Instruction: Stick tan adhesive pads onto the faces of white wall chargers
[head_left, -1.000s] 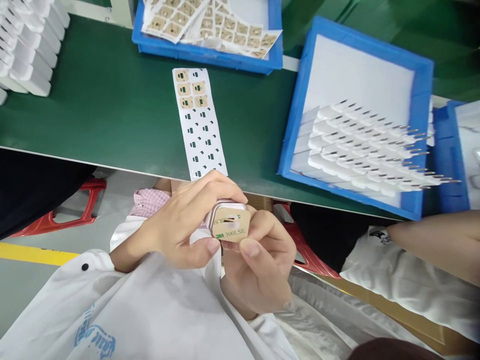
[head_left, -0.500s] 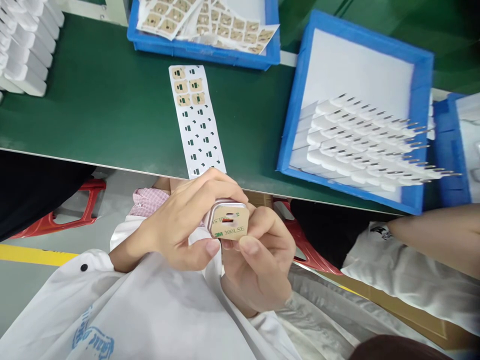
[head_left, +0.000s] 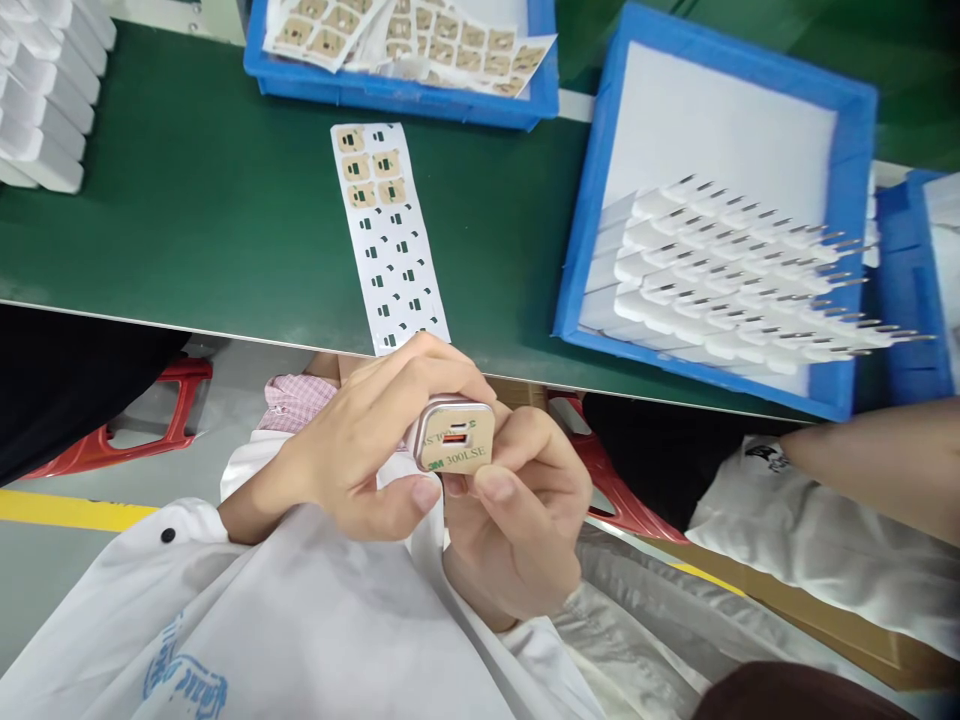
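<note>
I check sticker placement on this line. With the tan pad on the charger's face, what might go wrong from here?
The tan pad could sit askew over the port, since both the left hand and right hand hold the charger in mid-air. The sticker sheet overhangs the table edge and might slip off.

1. The table [head_left: 210, 220] is dark green.
2. The trays [head_left: 581, 230] are bright blue.
3. The sticker sheet [head_left: 390, 240] is white, with tan squares at its far end.
4. The chargers [head_left: 720, 290] are white.
5. The stool [head_left: 150, 420] is red.
6. The cuff [head_left: 296, 400] is pink checked.
</note>
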